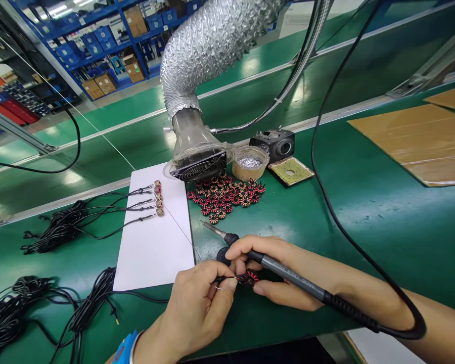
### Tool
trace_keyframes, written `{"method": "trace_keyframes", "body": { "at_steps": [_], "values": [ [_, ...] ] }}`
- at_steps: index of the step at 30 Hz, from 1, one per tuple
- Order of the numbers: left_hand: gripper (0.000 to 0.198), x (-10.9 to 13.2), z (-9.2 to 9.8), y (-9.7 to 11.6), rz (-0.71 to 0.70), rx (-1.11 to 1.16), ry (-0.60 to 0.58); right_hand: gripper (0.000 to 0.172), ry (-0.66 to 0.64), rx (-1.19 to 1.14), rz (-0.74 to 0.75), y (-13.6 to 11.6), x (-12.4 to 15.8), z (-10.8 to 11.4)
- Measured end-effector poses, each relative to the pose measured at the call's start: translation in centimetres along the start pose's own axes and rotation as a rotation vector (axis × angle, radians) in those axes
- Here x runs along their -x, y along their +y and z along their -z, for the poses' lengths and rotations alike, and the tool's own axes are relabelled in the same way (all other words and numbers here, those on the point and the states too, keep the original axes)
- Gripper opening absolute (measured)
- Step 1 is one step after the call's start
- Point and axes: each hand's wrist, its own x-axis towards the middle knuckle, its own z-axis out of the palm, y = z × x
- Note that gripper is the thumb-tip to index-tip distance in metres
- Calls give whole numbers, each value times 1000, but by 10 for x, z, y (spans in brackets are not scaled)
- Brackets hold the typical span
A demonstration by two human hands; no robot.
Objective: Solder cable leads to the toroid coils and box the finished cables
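A copper-and-red wound toroid coil sits low between a person's bare hands, just beyond the near right corner of a white rectangular sheet. The left hand is closed in a tight pinch on a thin black lead, whose end meets the ring. The right hand is curled around the grey barrel of a slim soldering iron, and its fingers appear to brace the coil too, though that grip is partly hidden. The iron's steel tip points away, just right of the sheet. If hot, it could burn bare skin or melt insulation with one slip; a loose pinch could let the lead spring free of the ring. Beyond the sheet's far right corner lies a heap of similar coils, which a careless elbow could scatter, beside a round tub of silvery solder scraps. A clear fume-extractor nozzle on foil ducting overhangs that corner. Left of the sheet, bundled black cables lie on the green worktop, where trailing lengths could snag.
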Motion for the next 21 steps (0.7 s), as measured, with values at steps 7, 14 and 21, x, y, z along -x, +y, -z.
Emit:
{"method": "trace_keyframes", "body": {
  "at_steps": [7, 14, 21],
  "values": [
    [12, -1, 0, 2, -41, -16, 18, 44, -1, -68, -61, -2, 0, 0],
    [13, -2, 0, 0, -21, -21, -5, 34, 62, 21, -73, 7, -2, -4],
    [12, -3, -1, 0, -20, -62, -32, 32, 168, 31, -70, 9, -4, -9]
  ]
}}
